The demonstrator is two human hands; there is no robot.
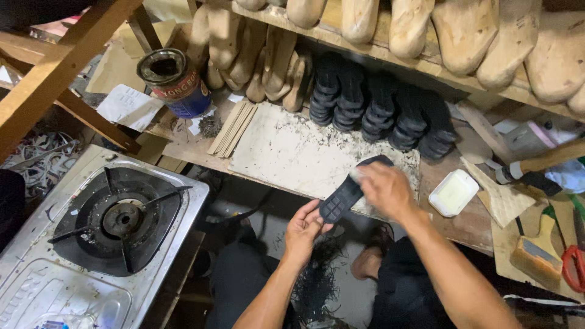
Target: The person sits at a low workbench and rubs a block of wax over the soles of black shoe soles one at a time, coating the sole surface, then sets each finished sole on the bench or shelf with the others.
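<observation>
Hands meet over the front edge of a wooden workbench (469,225). Left hand (303,228) pinches the near end of a black rubber shoe sole (344,195), fingers closed on it. Right hand (385,189) presses on the sole's far end above a speckled white cutting board (292,152). Behind stands a row of stacked black soles (381,109); a gas burner (119,216) sits well apart at left.
</observation>
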